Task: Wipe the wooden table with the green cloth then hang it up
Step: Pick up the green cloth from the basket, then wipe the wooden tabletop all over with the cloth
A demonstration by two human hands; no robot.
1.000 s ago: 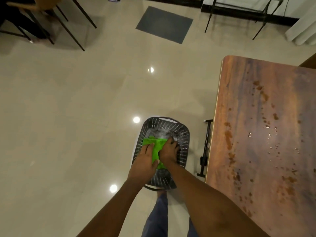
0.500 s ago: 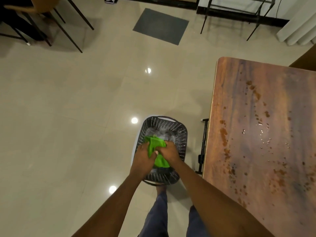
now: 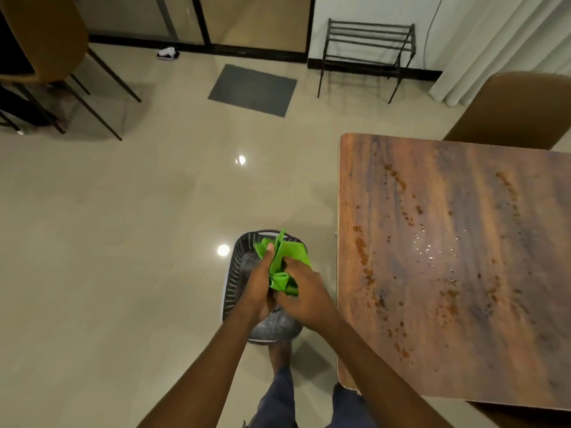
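A bright green cloth (image 3: pixel 282 264) is bunched between both hands, above a dark slotted basket (image 3: pixel 236 267) that stands on the floor. My left hand (image 3: pixel 261 284) grips the cloth's left side, thumb up. My right hand (image 3: pixel 304 296) is closed on its lower right part. The wooden table (image 3: pixel 457 267) fills the right of the view, its top marked with brown stains and a patch of water drops.
A black metal rack (image 3: pixel 367 54) stands by the far wall, with a grey floor mat (image 3: pixel 253 89) to its left. Brown chairs sit at the far left (image 3: pixel 46 47) and behind the table (image 3: pixel 509 109). My legs and foot are below the basket.
Both hands have lifted the green cloth up out of the basket and bunched it tighter. The view has tilted up, showing the rack and far wall.
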